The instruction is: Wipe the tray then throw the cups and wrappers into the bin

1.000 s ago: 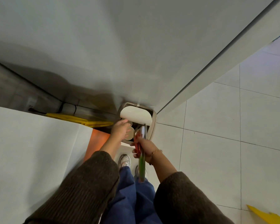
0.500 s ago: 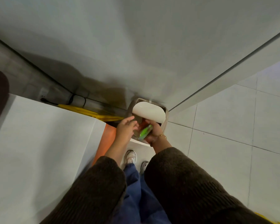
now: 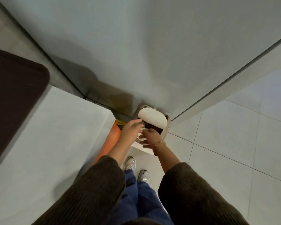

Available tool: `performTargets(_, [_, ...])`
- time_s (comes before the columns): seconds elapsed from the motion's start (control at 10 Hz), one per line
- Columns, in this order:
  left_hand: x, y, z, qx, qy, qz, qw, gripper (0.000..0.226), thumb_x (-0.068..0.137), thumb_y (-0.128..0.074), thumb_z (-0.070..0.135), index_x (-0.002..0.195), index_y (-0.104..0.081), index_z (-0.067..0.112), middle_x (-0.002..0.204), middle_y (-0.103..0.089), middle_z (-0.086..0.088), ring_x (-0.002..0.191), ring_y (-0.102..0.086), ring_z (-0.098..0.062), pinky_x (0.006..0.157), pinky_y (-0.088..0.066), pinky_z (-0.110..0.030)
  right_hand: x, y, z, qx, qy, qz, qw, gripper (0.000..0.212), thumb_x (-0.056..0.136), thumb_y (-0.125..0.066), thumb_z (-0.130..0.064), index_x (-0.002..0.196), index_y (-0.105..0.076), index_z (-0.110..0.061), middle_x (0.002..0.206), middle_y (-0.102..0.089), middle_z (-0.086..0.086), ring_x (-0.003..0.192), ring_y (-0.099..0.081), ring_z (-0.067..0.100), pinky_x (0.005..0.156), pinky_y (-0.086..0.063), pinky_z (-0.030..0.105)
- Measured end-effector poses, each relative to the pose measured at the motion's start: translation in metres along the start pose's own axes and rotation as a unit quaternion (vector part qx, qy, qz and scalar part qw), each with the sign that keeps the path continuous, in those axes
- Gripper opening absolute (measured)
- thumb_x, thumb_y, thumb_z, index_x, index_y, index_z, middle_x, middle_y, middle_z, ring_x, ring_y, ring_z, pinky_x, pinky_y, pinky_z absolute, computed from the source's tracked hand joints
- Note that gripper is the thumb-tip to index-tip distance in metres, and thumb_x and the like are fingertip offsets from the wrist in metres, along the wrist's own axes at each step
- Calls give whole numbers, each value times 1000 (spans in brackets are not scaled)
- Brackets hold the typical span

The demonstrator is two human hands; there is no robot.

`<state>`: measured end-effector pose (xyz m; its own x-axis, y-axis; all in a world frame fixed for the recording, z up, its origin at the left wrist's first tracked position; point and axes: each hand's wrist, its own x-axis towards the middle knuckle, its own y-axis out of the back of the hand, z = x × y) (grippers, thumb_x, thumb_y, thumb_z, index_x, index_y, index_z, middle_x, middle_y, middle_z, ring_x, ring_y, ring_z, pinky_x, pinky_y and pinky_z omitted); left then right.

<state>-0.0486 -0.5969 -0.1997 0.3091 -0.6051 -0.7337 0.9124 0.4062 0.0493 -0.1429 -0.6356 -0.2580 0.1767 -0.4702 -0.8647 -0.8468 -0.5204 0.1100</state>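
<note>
The beige bin (image 3: 167, 132) stands on the floor against the wall, its white lid (image 3: 152, 118) tipped up and its dark opening showing. My left hand (image 3: 131, 131) hovers over the bin's left rim with the fingers spread and nothing in it. Just to the right of it, my right hand (image 3: 151, 138) reaches over the front rim, fingers apart and empty. No cup or wrapper shows in either hand. The dark brown tray (image 3: 15, 95) lies on the white table (image 3: 52, 143) at the far left.
An orange panel (image 3: 111, 140) runs down the table's side next to the bin. The grey wall (image 3: 136, 54) rises behind the bin. White floor tiles (image 3: 225, 143) spread to the right. My shoes (image 3: 137, 170) stand just in front of the bin.
The green and red wrappers that my right hand held are gone from it; both hands are now open over the bin. The view has shifted, and the tray has come into sight at left.
</note>
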Motion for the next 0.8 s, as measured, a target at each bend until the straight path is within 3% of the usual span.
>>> performTargets(0.1, [-35,1,9,4,-38,8,999,34,92,-53,13,125,-55,14,125,-58,-9,102,-56,-15,89,-49,-30,-34,3,-16,-125,109,-2,986,29,95,-44,-15,118,-53,1,96,-66,15,75,-63,24,62,-49,30])
performTargets(0.2, [-70,4,19,-3,-77,4,997,32,92,-52,10,124,-56,12,123,-60,-9,104,-58,-16,92,-48,-26,-66,9,-34,-264,217,2,940,27,94,-44,-10,114,-58,1,111,-65,20,101,-62,32,78,-48,34])
performTargets(0.3, [-111,17,30,-3,-133,15,991,30,94,-48,7,122,-57,9,113,-63,-8,95,-59,-14,83,-49,-22,-105,10,-58,-397,296,10,869,24,92,-48,-13,108,-62,-3,108,-67,17,97,-62,28,71,-41,26])
performTargets(0.4, [-155,43,47,0,-185,37,982,29,94,-45,6,119,-58,13,103,-62,2,82,-59,-8,67,-49,-11,-151,-5,-86,-427,349,11,834,15,90,-50,-14,91,-64,-12,94,-66,11,89,-61,28,67,-37,24])
performTargets(0.6, [-240,118,76,10,-252,123,960,24,94,-47,15,114,-59,21,103,-63,4,90,-61,-11,78,-47,-21,-240,-61,-134,-423,478,4,770,29,94,-47,-18,118,-62,-11,121,-63,8,108,-59,24,88,-41,25])
performTargets(0.8, [-332,207,64,63,-301,206,929,23,93,-48,14,111,-59,23,97,-64,8,83,-61,-5,71,-49,-15,-332,-138,-148,-442,558,-26,702,26,93,-50,-22,115,-62,-16,118,-64,6,107,-58,24,93,-45,30])
